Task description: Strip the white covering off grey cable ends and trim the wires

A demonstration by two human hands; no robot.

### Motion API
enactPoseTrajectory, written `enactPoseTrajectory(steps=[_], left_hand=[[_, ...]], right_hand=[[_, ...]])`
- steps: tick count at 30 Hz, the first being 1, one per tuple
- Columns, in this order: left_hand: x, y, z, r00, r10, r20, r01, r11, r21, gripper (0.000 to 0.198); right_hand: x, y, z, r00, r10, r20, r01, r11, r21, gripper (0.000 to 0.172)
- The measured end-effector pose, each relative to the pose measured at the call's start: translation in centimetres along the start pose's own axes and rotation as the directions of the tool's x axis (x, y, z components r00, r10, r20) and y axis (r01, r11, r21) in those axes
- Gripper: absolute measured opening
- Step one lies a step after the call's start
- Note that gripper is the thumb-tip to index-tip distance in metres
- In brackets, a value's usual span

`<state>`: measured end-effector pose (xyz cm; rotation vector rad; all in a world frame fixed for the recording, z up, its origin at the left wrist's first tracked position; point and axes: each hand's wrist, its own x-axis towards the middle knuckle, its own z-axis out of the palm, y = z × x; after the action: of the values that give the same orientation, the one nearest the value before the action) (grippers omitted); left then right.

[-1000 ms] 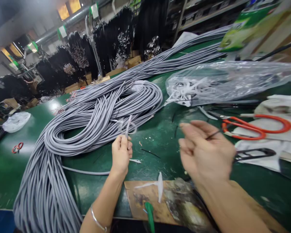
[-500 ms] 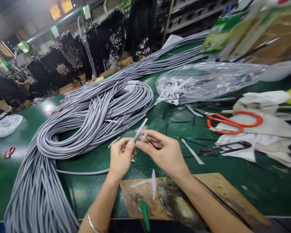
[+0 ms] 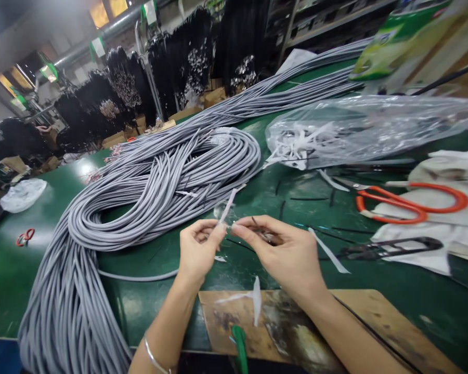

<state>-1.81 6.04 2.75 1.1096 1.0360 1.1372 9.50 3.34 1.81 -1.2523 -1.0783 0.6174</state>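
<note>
Left hand [image 3: 200, 252] pinches pale strip [image 3: 229, 203]; right hand [image 3: 288, 252] curled just beside, grip unclear; loose left pinch could drop strip.

green worktable [image 3: 49, 221], dark shelving [image 3: 337, 23], orange-lit windows [image 3: 99, 14]

Passable lane on green table [image 3: 267, 195] between cable coil [image 3: 161, 192] and red-handled scissors [image 3: 390, 196], thin black scraps [image 3: 308, 198] in it; coil blocks beyond left hand [image 3: 197, 252], plastic bag [image 3: 366, 127] bars lane's far end, black snips [image 3: 361, 251] obstruct right of right hand [image 3: 286, 252]
</note>
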Motion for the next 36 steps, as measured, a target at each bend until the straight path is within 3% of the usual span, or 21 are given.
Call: enactPoseTrajectory(steps=[4, 8, 11, 16, 23, 27, 29, 31, 34, 36], left_hand=[[0.2, 0.1, -0.3, 0.985, -0.124, 0.119, 0.138, 0.984, -0.116, 0.034], [0.4, -0.1, -0.3, 0.984, -0.18, -0.013, 0.17, 0.949, -0.267, 0.035], [0.5, -0.3, 0.0, 0.979, -0.19, -0.071, 0.163, 0.945, -0.283, 0.041], [0.5, -1.0, 0.2, 0.991, -0.078, -0.109, 0.057, 0.981, -0.186, 0.051], [-0.3, -1.2, 0.0, 0.979, 0.13, -0.158, -0.106, 0.983, 0.151, 0.038], [-0.7, -1.6, 0.4, 0.984, 0.14, -0.106, -0.113, 0.966, 0.233, 0.037], [-0.7, -1.8, 0.6, 0.99, 0.102, -0.095, -0.08, 0.975, 0.209, 0.038], [-0.6, -1.8, 0.7, 0.99, 0.076, -0.122, -0.056, 0.986, 0.158, 0.039], [-0.4, -1.7, 0.6, 0.986, 0.067, -0.155, -0.051, 0.993, 0.103, 0.041], [-0.3, -1.6, 0.5, 0.988, 0.052, -0.145, -0.038, 0.995, 0.095, 0.041]], right_hand=[[0.0, 0.2, 0.2, 0.99, -0.001, 0.138, -0.003, 1.0, 0.03, 0.021], [-0.1, 0.4, 0.2, 0.981, -0.006, 0.194, 0.008, 1.0, -0.009, 0.019], [-0.1, 0.6, 0.1, 0.983, -0.009, 0.182, 0.015, 0.999, -0.032, 0.015], [-0.1, 0.6, 0.0, 0.982, -0.009, 0.186, 0.015, 0.999, -0.03, 0.014], [-0.1, 0.3, 0.4, 0.985, 0.049, 0.168, -0.058, 0.997, 0.047, 0.03], [-0.2, 0.2, 0.6, 0.975, 0.056, 0.217, -0.071, 0.995, 0.065, 0.037], [0.0, 0.1, 0.2, 0.994, 0.03, 0.103, -0.032, 0.999, 0.013, 0.032], [0.3, 0.0, -0.3, 0.991, 0.011, -0.135, -0.015, 0.999, -0.028, 0.032], [0.4, -0.3, -1.0, 0.866, -0.051, -0.497, 0.018, 0.997, -0.072, 0.022], [0.1, -0.3, -1.0, 0.798, -0.186, -0.573, 0.077, 0.975, -0.21, 0.019]])
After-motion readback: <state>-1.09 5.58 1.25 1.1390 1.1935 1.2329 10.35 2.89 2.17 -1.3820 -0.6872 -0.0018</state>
